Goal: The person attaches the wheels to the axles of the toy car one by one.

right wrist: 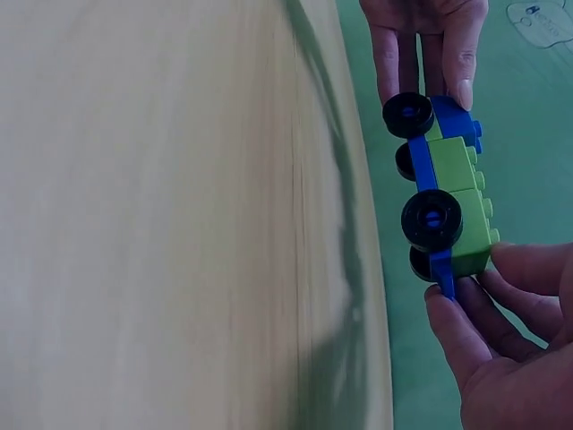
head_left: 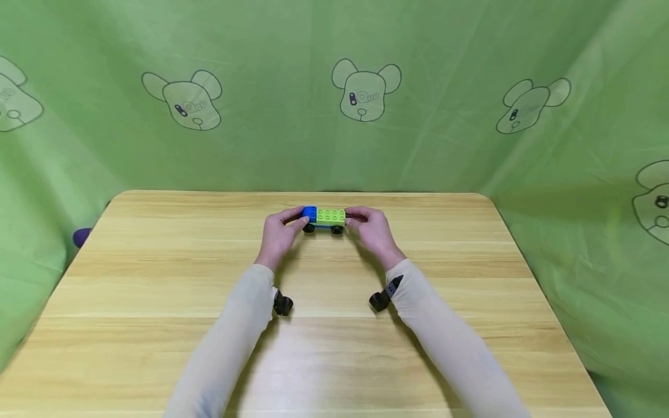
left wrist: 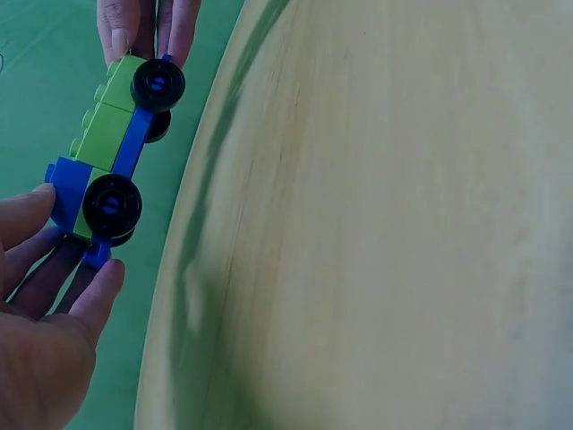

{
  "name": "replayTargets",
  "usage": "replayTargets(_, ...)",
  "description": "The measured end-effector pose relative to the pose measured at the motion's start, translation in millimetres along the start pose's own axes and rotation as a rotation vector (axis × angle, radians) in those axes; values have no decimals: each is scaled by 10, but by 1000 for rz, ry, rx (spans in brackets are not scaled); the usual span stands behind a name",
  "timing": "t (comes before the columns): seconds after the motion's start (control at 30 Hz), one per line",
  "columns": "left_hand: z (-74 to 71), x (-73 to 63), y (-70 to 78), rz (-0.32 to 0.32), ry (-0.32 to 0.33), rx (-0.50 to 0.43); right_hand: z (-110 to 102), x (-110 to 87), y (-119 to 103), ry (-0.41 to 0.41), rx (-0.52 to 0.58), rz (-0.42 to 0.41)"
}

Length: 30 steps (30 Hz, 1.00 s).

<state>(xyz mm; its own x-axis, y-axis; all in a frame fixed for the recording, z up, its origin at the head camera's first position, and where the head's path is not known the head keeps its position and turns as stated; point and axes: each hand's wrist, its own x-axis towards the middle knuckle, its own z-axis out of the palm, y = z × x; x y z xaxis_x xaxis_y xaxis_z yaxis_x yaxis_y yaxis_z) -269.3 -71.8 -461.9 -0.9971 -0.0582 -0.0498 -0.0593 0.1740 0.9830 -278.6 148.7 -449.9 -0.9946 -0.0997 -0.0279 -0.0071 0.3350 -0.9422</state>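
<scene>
A toy building-block car (head_left: 330, 217) is held between both hands near the far edge of the table. It has a blue base, lime-green studded bricks, one blue brick at its left end and black wheels. My left hand (head_left: 279, 235) grips the blue-brick end, its thumb on the brick. At the lime-green end, my right hand (head_left: 373, 231) grips the car with thumb and fingers. In the left wrist view the wheels of the car (left wrist: 107, 134) face the camera. The right wrist view shows the car (right wrist: 461, 179) from the same wheeled side, fingers at both ends.
The wooden table (head_left: 324, 348) has a rounded far edge. Behind it and at the sides hangs a green curtain (head_left: 277, 139) printed with mouse-like heads. A purple object (head_left: 81, 237) shows beyond the table's left edge. Each wrist carries a small black camera (head_left: 283, 303).
</scene>
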Motion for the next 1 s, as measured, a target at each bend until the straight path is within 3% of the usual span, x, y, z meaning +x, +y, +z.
replayTargets(0.4,38,201,-55,-8,18,18,61,214,70,-21,-11,5)
replayTargets(1.0,58,269,-123,-58,-17,5,78,315,173,-15,-10,29)
